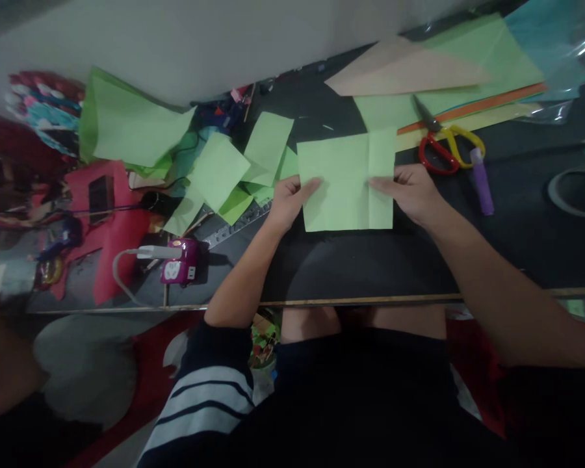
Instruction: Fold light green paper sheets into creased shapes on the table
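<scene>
A light green paper sheet (344, 185) with an upright crease near its right side is held up over the dark table. My left hand (290, 203) pinches its left edge, thumb in front and the other fingers behind. My right hand (414, 192) grips the right edge in the same way, its thumb lying near the crease. Beyond my right hand lie scissors (436, 140) with one red and one yellow handle, and a purple stick (481, 182) touches the yellow handle. More green paper pieces (219, 170) lie left of the held sheet.
A clear ruler (234, 226) and a purple plug adapter (179, 261) with a white cable are at the left. Red paper (121, 237) lies farther left. Stacked coloured sheets (419, 68) sit at the back right, a tape roll (578, 192) at the far right. Another person's arm shows lower left.
</scene>
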Available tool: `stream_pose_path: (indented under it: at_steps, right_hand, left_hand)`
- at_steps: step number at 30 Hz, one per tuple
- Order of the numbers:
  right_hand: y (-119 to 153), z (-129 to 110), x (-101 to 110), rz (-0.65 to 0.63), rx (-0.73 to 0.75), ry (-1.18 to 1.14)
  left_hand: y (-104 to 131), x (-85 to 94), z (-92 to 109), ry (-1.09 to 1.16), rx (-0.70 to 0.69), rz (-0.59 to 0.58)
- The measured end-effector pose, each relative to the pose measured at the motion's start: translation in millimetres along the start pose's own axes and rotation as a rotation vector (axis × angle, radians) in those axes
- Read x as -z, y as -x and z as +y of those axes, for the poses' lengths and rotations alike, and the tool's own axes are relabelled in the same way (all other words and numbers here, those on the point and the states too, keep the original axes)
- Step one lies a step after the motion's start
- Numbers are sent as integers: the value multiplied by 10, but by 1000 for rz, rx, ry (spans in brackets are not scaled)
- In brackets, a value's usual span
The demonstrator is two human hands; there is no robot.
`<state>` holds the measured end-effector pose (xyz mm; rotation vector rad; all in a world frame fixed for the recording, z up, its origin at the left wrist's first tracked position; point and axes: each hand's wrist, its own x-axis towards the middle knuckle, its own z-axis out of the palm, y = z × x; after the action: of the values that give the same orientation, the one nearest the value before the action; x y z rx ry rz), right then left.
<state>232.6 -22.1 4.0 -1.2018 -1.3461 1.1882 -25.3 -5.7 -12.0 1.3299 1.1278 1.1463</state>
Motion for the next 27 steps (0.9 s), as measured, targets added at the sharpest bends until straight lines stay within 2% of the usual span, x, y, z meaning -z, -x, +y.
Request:
stream_pose_path:
  at_steps: [4, 9, 18, 23, 27]
  right_hand:
    - [-20, 1, 11, -21, -42, -60]
    - [-39, 12, 16, -14, -38, -120]
    - [-40, 44, 46, -123, -87, -89]
    - [-47, 5, 54, -92, -100, -146]
    - [-34, -47, 89, -119, -150, -191]
  left_hand:
    - [22, 63, 45, -24, -4, -103]
    - [55, 82, 94, 7, 83, -228]
    - [34, 96, 71, 80, 163, -209]
    - [44, 71, 113, 83, 130, -205]
    - [58, 52, 126, 114, 103, -205]
